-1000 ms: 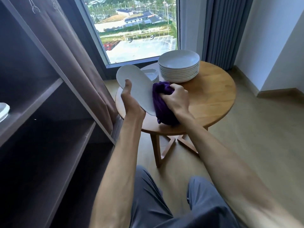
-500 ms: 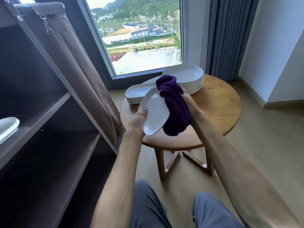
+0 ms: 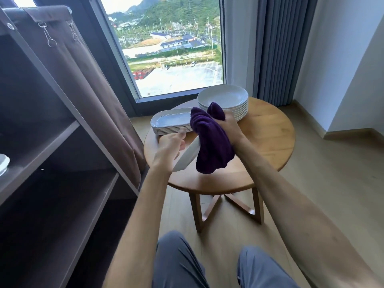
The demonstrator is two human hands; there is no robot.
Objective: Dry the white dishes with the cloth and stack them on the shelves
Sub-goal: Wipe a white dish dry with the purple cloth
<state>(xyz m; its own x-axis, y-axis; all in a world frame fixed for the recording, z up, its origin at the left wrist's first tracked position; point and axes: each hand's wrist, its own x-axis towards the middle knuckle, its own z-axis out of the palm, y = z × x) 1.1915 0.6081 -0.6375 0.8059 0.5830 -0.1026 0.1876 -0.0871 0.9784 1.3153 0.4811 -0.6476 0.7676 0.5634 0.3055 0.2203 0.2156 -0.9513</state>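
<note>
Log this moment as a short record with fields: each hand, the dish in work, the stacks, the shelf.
left hand: holds the white dish by its edge, tilted
right hand: grips the purple cloth against the dish
oval dish stack: on the round table, left side
round plate stack: on the table, by the window
shelf: one white dish at the frame's left edge

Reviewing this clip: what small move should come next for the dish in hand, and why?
Probably one more wipe. The left hand holds the white dish edge-on above the table, and the right hand has the purple cloth draped over its rim, so drying looks unfinished; shelving comes after.
</note>
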